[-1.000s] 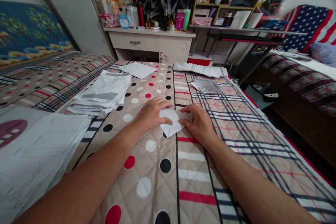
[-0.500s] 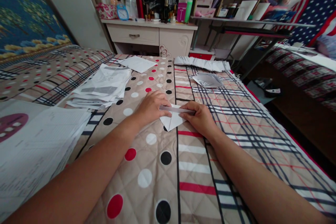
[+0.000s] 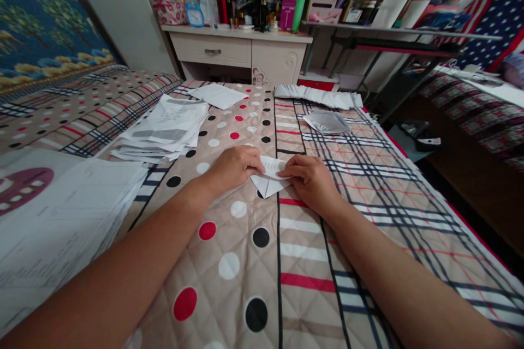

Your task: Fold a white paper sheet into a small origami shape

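Note:
A small folded white paper [image 3: 268, 179] lies on the patterned bedspread in the middle of the view, its pointed end toward me. Its upper band shows faint print. My left hand [image 3: 236, 168] grips the left side of that band, fingers bent and pressed together. On the right side, my right hand [image 3: 310, 177] pinches the same paper between thumb and fingers. The fingertips of both hands hide the band's ends.
Stacked printed sheets [image 3: 164, 130] lie at the left, behind a larger paper pile [image 3: 69, 223]. Farther back are a loose white sheet [image 3: 220, 95], a pleated white strip [image 3: 317, 96] and a clear packet [image 3: 326, 121]. A dresser [image 3: 241, 38] stands beyond the bed.
The paper's upper band, earlier a narrow raised edge, now lies flatter and shows its printed face. Both hands remain on the paper, with the fingers slightly shifted. The view has tilted slightly.

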`<action>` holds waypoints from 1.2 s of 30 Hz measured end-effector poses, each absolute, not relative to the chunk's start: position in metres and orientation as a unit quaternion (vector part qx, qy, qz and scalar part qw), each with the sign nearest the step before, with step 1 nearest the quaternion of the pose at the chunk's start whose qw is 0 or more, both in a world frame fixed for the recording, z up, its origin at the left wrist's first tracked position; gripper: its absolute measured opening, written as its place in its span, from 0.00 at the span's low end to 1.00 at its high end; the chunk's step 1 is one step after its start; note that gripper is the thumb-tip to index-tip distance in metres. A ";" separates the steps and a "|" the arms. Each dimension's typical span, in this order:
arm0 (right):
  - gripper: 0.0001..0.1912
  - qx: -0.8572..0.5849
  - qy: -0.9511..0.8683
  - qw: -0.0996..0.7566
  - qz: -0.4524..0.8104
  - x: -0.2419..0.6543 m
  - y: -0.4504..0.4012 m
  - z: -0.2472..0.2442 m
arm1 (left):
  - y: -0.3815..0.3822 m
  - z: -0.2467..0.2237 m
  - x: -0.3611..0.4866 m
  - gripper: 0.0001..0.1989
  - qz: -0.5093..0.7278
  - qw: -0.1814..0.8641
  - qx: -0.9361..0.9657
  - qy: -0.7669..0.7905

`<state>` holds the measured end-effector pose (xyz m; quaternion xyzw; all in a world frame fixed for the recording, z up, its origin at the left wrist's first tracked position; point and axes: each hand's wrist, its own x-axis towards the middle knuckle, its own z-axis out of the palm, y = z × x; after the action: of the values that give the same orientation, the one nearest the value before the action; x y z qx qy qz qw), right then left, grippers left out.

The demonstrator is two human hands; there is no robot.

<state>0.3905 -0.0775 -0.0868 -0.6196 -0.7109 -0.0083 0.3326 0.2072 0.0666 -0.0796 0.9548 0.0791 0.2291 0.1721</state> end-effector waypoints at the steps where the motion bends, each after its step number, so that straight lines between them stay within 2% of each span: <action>1: 0.15 -0.621 -0.714 0.322 -0.019 0.390 -0.079 -0.086 | 0.066 -0.078 0.207 0.08 0.219 0.165 0.958 0.081; 11: 0.14 -0.624 -0.741 0.238 -0.070 0.386 -0.089 -0.078 | 0.064 -0.054 0.196 0.17 0.093 0.138 0.978 0.122; 13: 0.14 -0.623 -0.743 0.230 -0.077 0.385 -0.089 -0.077 | 0.054 -0.045 0.196 0.16 0.072 0.111 0.979 0.156; 16: 0.14 -0.626 -0.741 0.224 -0.088 0.384 -0.089 -0.077 | 0.035 -0.041 0.203 0.06 0.076 0.051 0.977 0.194; 18: 0.14 -0.632 -0.737 0.222 -0.087 0.383 -0.088 -0.077 | 0.027 -0.048 0.211 0.11 0.105 0.031 0.972 0.207; 20: 0.15 -0.651 -0.722 0.222 -0.075 0.382 -0.089 -0.076 | 0.024 -0.060 0.220 0.09 0.144 0.061 0.963 0.220; 24: 0.17 -0.718 -0.661 0.214 -0.045 0.382 -0.092 -0.072 | 0.028 -0.082 0.229 0.02 0.198 0.215 0.929 0.225; 26: 0.14 -0.741 -0.641 0.199 -0.032 0.382 -0.093 -0.069 | 0.031 -0.087 0.229 0.04 0.210 0.254 0.915 0.233; 30: 0.12 -0.754 -0.634 0.169 -0.027 0.383 -0.094 -0.064 | 0.035 -0.090 0.227 0.10 0.207 0.270 0.912 0.227; 36: 0.11 -0.751 -0.646 0.122 -0.054 0.386 -0.095 -0.057 | 0.033 -0.093 0.227 0.11 0.190 0.261 0.919 0.225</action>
<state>0.3857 -0.0952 -0.0573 -0.7515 -0.6460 -0.0545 0.1224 0.2267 0.0335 -0.0930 0.9191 0.2253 0.1900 0.2614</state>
